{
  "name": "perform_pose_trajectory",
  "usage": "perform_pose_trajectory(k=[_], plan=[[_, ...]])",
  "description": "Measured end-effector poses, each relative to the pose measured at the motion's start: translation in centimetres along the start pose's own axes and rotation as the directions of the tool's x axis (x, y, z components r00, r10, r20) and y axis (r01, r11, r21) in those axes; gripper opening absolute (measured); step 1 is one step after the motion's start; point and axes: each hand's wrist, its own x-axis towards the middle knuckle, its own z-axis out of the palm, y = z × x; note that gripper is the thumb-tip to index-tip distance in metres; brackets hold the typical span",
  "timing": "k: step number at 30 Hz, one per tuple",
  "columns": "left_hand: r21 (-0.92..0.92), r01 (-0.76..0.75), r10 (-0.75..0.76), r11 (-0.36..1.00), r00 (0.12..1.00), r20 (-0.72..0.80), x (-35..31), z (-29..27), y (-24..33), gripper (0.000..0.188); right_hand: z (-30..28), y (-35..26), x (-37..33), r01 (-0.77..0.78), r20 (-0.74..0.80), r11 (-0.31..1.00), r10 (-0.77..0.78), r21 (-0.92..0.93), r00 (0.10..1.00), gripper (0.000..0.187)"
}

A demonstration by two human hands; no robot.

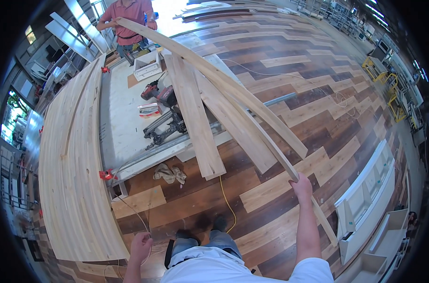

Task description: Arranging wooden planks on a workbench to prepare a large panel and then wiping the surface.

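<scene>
My right hand [302,188] is closed around the near end of a long, narrow wooden board [271,146], seen edge-on. Its far part runs up beside another long pale board [266,113] above the worktable. A co-worker's hand [114,22] is at the far end of these long boards. Low at the left, my left hand [141,246] has its fingers curled in; a thin cord [138,213] passes by them, and whether they grip it is unclear. Between my hands, two flat wooden boards [195,118] [240,125] jut over the table's near edge.
A white-topped worktable [125,106] carries cordless power tools [165,95], a black metal tool [165,127] and a white box [147,66]. A wide wooden panel [77,188] lies along its left, beside red clamps [107,175]. Rag [169,173] and yellow cord [229,203] lie on the floor; white cabinet parts [365,203] stand right.
</scene>
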Motion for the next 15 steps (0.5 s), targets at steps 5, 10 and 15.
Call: perform_pose_trajectory(k=[5, 10, 15], plan=[[-0.032, 0.004, -0.007, 0.999, 0.996, -0.094, -1.8, 0.6, -3.0, 0.027, 1.6, 2.0, 0.7, 0.047, -0.070, 0.998, -0.050, -0.044, 0.996, 0.042], [-0.105, 0.173, -0.183, 0.979, 0.978, -0.101, -5.7, 3.3, -9.8, 0.027, 2.0, 1.8, 1.0, 0.092, -0.056, 0.995, -0.095, -0.045, 0.994, 0.055], [-0.162, 0.355, -0.375, 0.921, 0.920, -0.111, -10.1, 5.9, -15.9, 0.030, 3.3, 2.6, 1.6, 0.175, -0.023, 0.984, -0.176, -0.016, 0.984, 0.053]])
